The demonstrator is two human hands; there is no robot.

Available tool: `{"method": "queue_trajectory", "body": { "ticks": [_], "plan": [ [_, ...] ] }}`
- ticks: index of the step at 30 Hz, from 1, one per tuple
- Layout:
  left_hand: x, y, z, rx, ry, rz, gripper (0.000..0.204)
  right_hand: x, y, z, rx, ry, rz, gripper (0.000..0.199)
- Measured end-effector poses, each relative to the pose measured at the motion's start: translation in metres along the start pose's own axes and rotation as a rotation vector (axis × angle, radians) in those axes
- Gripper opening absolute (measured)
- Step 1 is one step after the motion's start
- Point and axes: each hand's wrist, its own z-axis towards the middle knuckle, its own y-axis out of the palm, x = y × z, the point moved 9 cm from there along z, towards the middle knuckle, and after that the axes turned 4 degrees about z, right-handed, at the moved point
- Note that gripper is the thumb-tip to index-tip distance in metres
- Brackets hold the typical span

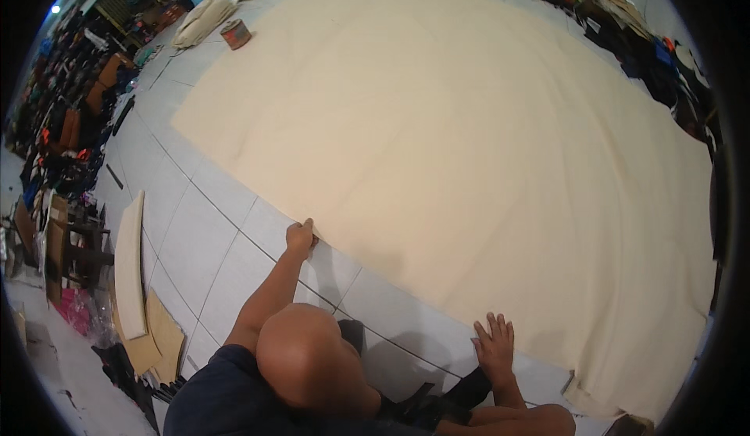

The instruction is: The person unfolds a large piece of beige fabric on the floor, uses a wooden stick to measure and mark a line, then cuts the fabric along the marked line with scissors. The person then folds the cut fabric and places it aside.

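Note:
A large sheet of cream fabric [437, 131] lies spread over the tiled floor, with soft folds along its right side. At its near edge, my left hand [301, 238] is closed, pinching the border between thumb and fingers. Farther right along the same edge, my right hand [494, 346] rests with fingers apart and laid flat on the border, gripping nothing. Near the right hand, the fabric's lower right corner [574, 389] is bunched and turned over. My bent knee [305, 350] rises between the two arms.
A rusty red can [235, 34] stands by the sheet's far left corner, beside folded cream cloth [205, 20]. Cluttered dark goods [66, 100] line the left wall. A pale curved panel [130, 264] and tan board pieces [164, 334] lie at left. More clutter [660, 69] borders the far right.

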Motion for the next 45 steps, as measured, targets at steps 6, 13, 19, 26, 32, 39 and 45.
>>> {"method": "queue_trajectory", "body": {
  "ticks": [6, 13, 19, 26, 32, 39, 45],
  "plan": [
    [0.003, -0.023, -0.001, 0.027, -0.002, 0.090, 0.027, 0.013, 0.006, -0.003, 0.137, -0.057, -0.012, 0.024],
    [0.012, -0.004, -0.027, 0.072, 0.034, -0.078, 0.027, 0.034, 0.001, -0.015, 0.093, 0.090, -0.009, 0.026],
    [-0.002, -0.026, -0.017, 0.068, 0.046, -0.003, 0.027, 0.032, 0.008, -0.016, 0.071, 0.076, -0.016, 0.025],
    [0.022, -0.030, -0.027, 0.385, 0.096, 0.398, 0.050, 0.070, 0.002, -0.012, 0.060, 0.174, 0.128, 0.042],
    [0.084, 0.015, -0.072, 0.260, 0.641, 0.869, 0.076, 0.106, -0.051, -0.001, 0.115, 0.314, -0.154, 0.067],
    [0.063, 0.058, -0.074, 0.018, 0.693, 1.112, 0.086, 0.169, -0.060, -0.022, 0.150, 0.408, -0.126, 0.060],
    [0.057, 0.058, -0.071, -0.004, 0.692, 1.134, 0.084, 0.231, -0.113, 0.015, 0.265, 0.453, -0.057, 0.047]
  ]
}}
